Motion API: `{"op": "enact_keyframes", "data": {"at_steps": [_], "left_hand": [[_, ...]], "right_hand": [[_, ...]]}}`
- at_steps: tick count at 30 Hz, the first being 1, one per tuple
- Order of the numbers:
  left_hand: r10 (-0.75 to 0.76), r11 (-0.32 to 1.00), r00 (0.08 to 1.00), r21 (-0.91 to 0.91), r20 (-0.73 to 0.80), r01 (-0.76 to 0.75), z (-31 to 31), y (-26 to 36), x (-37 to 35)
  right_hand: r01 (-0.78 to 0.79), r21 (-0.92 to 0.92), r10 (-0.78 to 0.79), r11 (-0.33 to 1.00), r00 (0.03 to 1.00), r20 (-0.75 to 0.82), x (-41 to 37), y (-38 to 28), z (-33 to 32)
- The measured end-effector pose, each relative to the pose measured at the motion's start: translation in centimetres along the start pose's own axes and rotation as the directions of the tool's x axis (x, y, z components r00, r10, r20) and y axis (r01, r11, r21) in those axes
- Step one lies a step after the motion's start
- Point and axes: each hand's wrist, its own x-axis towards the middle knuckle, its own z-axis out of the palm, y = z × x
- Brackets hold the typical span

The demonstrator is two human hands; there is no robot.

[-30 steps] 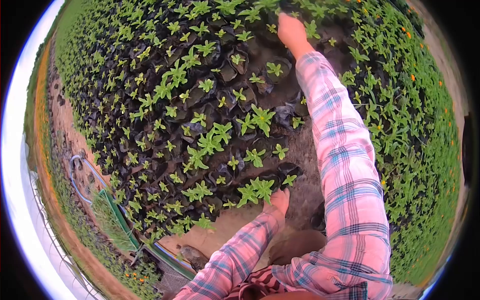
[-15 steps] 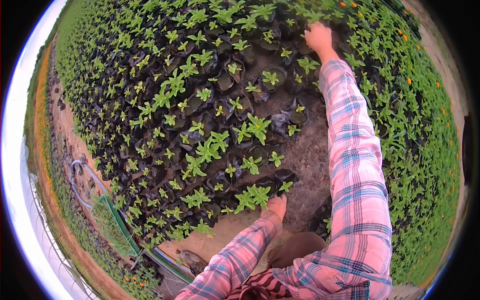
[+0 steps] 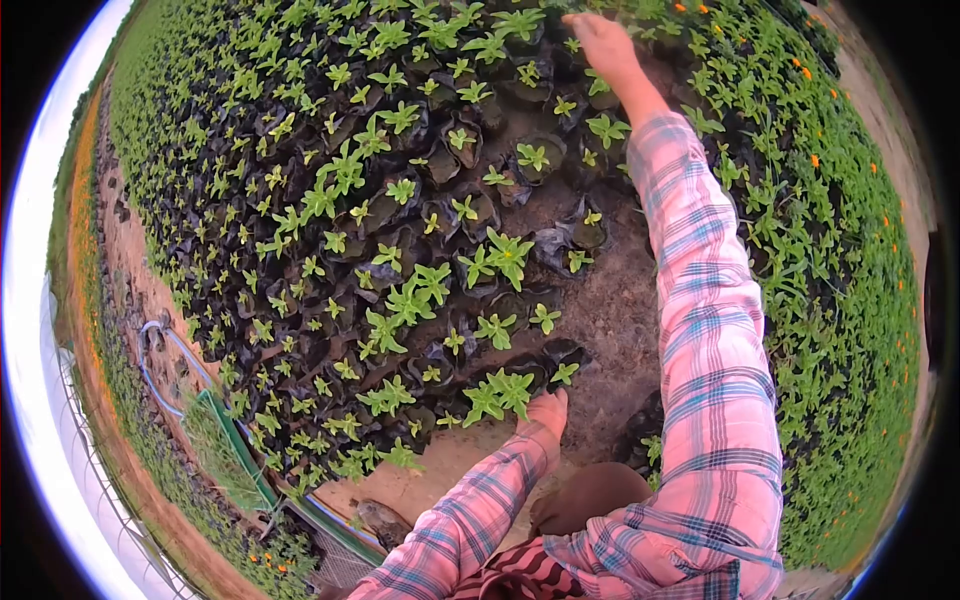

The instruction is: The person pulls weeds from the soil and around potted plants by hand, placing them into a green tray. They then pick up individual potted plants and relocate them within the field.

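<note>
R hand (image 3: 602,40) is stretched far out over the black seedling bags (image 3: 530,160) at the top of the bed; fingers point left w/ tips by a small seedling (image 3: 572,45); I can't tell if it's gripping anything. L hand (image 3: 548,410) sits close to the body, laid flat & open on the bare soil (image 3: 610,310), nothing in it; just beside it a leafy seedling (image 3: 497,393). I see a green crate (image 3: 235,440) well off to the L.

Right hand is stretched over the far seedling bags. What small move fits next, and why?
Probably close the right hand on the seedling bag beside its fingers: the arm is stretched out far, and the left hand braces by the soil.
</note>
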Motion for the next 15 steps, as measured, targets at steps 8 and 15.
{"op": "enact_keyframes", "data": {"at_steps": [8,15], "left_hand": [[-0.011,1.000,0.998,-0.029,-0.061,0.009,0.8,0.1,0.0],[-0.014,1.000,1.000,0.001,-0.008,0.014,0.5,0.1,0.1]], "right_hand": [[0.028,-0.247,0.002,0.969,0.992,0.123,-2.0,-0.7,3.6],[0.092,-0.507,0.006,0.857,0.982,0.188,-3.0,-1.5,8.0]]}}
